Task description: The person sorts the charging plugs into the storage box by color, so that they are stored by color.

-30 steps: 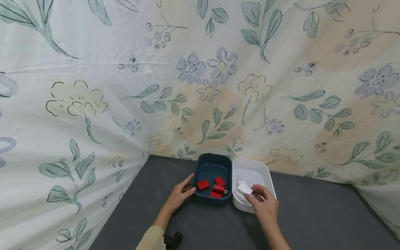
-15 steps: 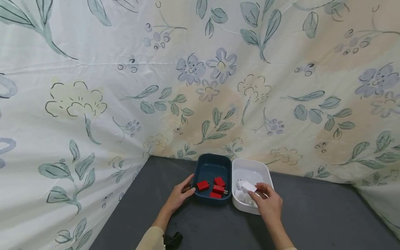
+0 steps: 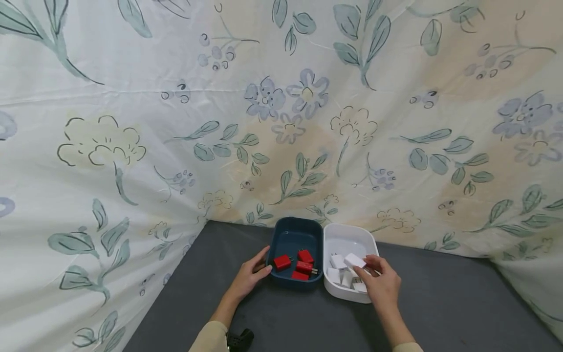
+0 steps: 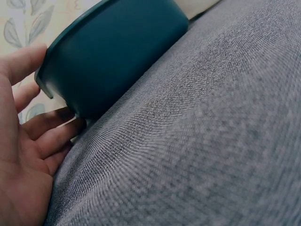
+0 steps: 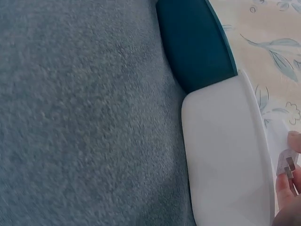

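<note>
My right hand (image 3: 383, 281) pinches a white plug-in charger (image 3: 354, 260) over the near part of a white bin (image 3: 374, 238). In the right wrist view, the metal prongs of that charger (image 5: 289, 166) show beside my fingertips. Below it, several more white chargers (image 3: 337, 262) lie inside the bin. Joined side by side with it on the left is a dark blue bin (image 3: 299, 228), where several red chargers (image 3: 282, 262) lie in the near half. My left hand (image 3: 246, 278) rests against the blue bin's near left corner, thumb at the rim; in the left wrist view, relaxed fingers (image 4: 54, 139) touch low on its wall.
Both bins stand on a dark grey cloth-covered table (image 3: 303, 320), near its far edge. A flowered curtain (image 3: 281, 122) hangs close behind them and along the left. A small black object (image 3: 240, 339) is by the left sleeve.
My right hand has shifted a little to the right with the charger, uncovering more white chargers in the bin. My left hand stays at the blue bin. The head view has turned slightly.
</note>
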The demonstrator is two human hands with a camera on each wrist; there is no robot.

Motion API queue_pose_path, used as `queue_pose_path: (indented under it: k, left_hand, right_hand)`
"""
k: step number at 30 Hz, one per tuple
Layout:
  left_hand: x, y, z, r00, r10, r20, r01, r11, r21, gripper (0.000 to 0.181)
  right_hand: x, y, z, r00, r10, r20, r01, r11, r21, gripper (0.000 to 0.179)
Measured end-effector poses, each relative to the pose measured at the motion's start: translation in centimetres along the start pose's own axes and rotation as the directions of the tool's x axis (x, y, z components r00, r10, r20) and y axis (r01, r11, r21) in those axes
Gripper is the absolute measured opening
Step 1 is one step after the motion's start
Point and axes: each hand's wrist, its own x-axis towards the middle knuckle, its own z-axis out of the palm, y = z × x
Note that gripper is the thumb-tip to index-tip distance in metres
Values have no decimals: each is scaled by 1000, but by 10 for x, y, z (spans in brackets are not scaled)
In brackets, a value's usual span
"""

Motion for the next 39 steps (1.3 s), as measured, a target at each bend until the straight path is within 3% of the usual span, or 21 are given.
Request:
queue_pose_path:
  k: [4,8,15,22,29,34,39]
  left_hand:
    - [-5,17,-2,1000,-11,23,10,1000,7,62]
    - [-7,23,-2,1000,-16,26,16,1000,15,62]
    - [-7,22,-3,1000,-6,30,6,1000,6,62]
    - [-5,22,-3,999,-12,39,12,1000,-11,62]
    - [4,-13,2,1000,5,-17,-5,1000,-1,60]
    - [4,-11,2,1000,-12,-14,12,1000,-10,60]
    - [-1,7,-2,1000,-13,20,13,1000,-25,61]
  right_hand:
    - [4,2,-3,1000,17,-13,-17,999,-36,41]
    - [9,3,-6,999,43,-12,-44,997,-71,42]
    - [12,6,-7,992,129,-14,-130,984,-121,44]
    - [19,10,-5,994,107,-27,-110,984,-138,42]
    - [25,13,-4,990,130,-58,-138,978,-158,41]
    - [27,15,-4,986,148,-72,-158,973,-169,40]
    - [28,15,-4,987,146,-73,-157,973,-171,40]
